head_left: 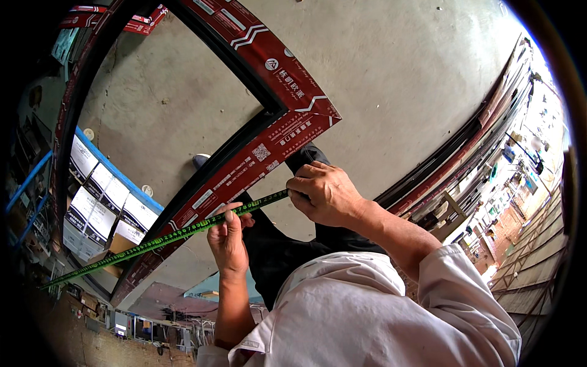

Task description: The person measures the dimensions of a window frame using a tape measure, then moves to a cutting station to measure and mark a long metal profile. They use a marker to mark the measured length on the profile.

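My right hand (327, 191) pinches green tape measure (174, 234) at near end; left hand (229, 243) pinches farther along, above red-wrapped frame (276, 142). Likely light, springy, edges sharp: grip flat faces.

Place: an industrial workshop, seemingly one for large frames
Floor: bare, stained concrete (397, 49) at one o'clock
Frame: large, black, wrapped in red printed film (257, 43), from eight round to twelve o'clock
Stock: long bars (483, 134) piled lengthwise, between two and three
Boxes: labelled white cartons (95, 208) near nine
Clutter: assorted equipment (140, 327), half past seven
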Available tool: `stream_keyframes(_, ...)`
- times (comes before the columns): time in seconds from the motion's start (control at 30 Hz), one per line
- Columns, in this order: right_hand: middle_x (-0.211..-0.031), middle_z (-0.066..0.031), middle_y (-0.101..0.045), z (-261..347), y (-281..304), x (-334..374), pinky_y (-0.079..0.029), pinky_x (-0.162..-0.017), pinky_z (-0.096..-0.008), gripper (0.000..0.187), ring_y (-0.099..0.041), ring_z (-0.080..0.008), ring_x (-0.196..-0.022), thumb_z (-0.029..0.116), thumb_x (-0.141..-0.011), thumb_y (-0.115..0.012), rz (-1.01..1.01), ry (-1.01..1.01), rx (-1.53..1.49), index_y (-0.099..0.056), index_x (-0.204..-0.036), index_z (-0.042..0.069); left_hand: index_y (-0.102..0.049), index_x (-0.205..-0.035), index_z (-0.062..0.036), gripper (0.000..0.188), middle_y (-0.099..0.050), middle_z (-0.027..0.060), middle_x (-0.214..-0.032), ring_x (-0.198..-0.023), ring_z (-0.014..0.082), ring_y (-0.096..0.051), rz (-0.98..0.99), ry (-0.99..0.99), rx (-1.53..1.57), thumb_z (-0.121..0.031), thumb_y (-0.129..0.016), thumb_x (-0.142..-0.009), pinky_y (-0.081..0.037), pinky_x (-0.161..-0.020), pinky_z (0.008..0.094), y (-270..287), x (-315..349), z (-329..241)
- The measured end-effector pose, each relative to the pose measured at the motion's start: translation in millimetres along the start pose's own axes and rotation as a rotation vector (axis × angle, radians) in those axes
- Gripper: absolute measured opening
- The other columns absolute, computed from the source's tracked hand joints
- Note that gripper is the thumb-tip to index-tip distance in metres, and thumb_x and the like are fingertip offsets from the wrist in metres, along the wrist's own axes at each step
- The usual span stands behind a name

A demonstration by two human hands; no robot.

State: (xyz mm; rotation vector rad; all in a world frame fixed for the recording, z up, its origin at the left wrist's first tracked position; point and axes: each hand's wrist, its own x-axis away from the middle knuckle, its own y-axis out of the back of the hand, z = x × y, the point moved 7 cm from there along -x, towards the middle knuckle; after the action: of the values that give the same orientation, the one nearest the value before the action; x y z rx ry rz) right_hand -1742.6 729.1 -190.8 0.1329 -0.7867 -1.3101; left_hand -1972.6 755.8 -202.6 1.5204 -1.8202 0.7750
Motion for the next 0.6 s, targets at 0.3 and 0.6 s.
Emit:
stream_keyframes(0.3,-0.082,-0.0094,-0.064,-6.1,-4.1,-5.4,-0.054,-0.074,-0.0397,0.009,-0.063,-0.0275,-0.078,0.014,-0.085,-0.068,0.020,-0.003,-0.008,-0.070,-0.086,0.005,-0.067,-0.113,-0.0023,0.035,-0.066,0.0059,-0.086,-0.076,0.0124,-0.059,-0.006,-0.003,0.008,-0.035,-0.059,-0.105,-0.051,-0.074,0.0284,-0.6,-8.1,4.0)
stream_keyframes(0.6,-0.088,-0.0088,-0.067,-1.8,-8.6,-14.5,-0.055,-0.075,-0.0396,0.011,-0.065,-0.0271,-0.083,0.012,-0.086,-0.069,0.078,0.009,0.013,-0.072,-0.093,0.004,-0.067,-0.111,-0.0024,0.037,-0.066,0.0052,-0.086,-0.076,0.0125,-0.060,-0.023,-0.046,-0.009,-0.038,-0.059,-0.105,-0.051,-0.074,0.0282,8.1,-11.7,4.1)
